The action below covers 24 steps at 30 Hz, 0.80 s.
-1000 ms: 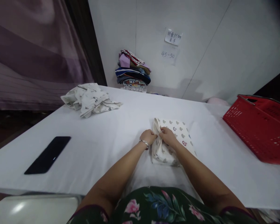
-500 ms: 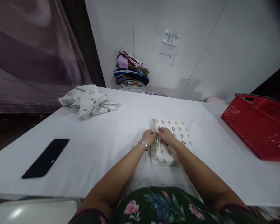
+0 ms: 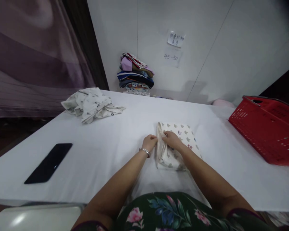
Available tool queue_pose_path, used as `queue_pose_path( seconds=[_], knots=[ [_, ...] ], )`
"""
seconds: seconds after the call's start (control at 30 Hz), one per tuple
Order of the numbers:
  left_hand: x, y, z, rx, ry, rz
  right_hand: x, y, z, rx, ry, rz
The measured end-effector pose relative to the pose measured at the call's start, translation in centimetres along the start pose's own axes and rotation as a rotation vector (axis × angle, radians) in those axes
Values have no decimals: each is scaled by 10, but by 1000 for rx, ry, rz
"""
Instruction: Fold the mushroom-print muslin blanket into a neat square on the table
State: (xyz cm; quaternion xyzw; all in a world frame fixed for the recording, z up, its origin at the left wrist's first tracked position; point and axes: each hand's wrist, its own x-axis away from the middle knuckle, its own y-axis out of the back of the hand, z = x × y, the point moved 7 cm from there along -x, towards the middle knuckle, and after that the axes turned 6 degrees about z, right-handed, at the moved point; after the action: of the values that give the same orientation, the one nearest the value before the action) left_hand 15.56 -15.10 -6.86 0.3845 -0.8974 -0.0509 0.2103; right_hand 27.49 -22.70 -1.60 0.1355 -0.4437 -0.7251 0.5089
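Observation:
A folded cream cloth (image 3: 188, 132), printed with small grey and red figures, lies flat before me on the white table. My right hand (image 3: 172, 140) rests over its left part, fingers closed on the layered folds near the left edge. My left hand (image 3: 149, 143), with a bracelet on the wrist, is at that same edge. Its thumb and forefinger are pinched at the outermost layer. The lower edge of the cloth is partly covered by my right forearm.
A crumpled printed cloth (image 3: 92, 104) lies at the far left, and a black phone (image 3: 48, 163) at the near left. On the right stands a red plastic basket (image 3: 267, 131). Folded fabrics (image 3: 136, 75) are stacked at the table's back edge against the wall.
My left hand has shifted slightly left, away from my right hand, toward the cloth's outer edge. My right hand stays at the folds.

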Motion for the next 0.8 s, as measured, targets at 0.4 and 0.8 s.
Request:
queue_pose_path(
  seconds=[0.4,0.8],
  knots=[
    [-2,-3,-6,-268,-33,-22,-3,4,4,54,22,-56],
    [2,-5,-20,-282,-91,-14,1,-1,6,93,20,-31]
  ],
)
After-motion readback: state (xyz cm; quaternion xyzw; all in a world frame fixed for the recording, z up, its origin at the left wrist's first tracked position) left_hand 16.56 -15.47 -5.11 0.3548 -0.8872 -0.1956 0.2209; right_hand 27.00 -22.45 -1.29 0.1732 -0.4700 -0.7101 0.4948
